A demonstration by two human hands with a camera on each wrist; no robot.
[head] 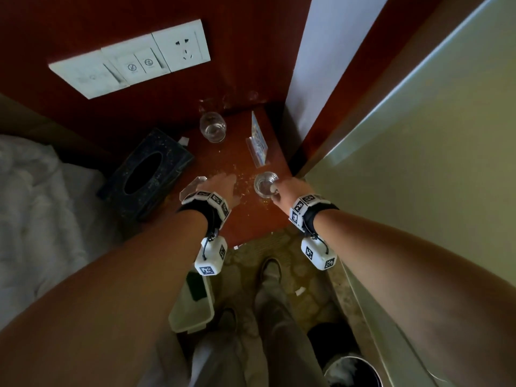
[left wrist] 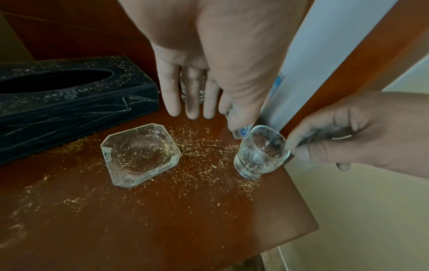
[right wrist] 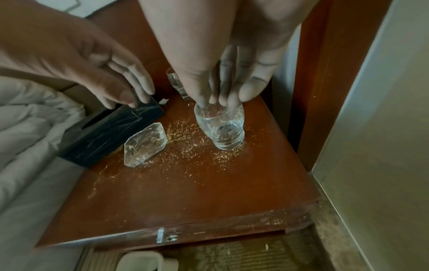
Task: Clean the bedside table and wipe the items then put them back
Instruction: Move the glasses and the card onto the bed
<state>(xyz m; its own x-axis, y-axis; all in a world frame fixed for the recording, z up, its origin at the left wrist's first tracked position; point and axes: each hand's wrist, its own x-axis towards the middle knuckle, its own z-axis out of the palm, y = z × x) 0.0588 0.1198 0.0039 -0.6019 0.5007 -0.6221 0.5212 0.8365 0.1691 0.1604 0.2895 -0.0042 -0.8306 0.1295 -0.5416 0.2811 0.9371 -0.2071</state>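
Observation:
The red-brown bedside table is strewn with golden crumbs. My right hand pinches the rim of a small clear glass that stands near the table's right edge; in the right wrist view my fingertips dip into the glass. My left hand hovers flat with straight fingers and holds nothing. Below and left of that hand lies a square glass ashtray, dusted with crumbs. A second glass stands at the back. A black tissue box sits at the table's left.
A clear acrylic card stand stands by the right wall. A white duvet borders the table's left. A switch and socket panel is on the wall behind. On the carpet below are a white bin, a dark round bin and my feet.

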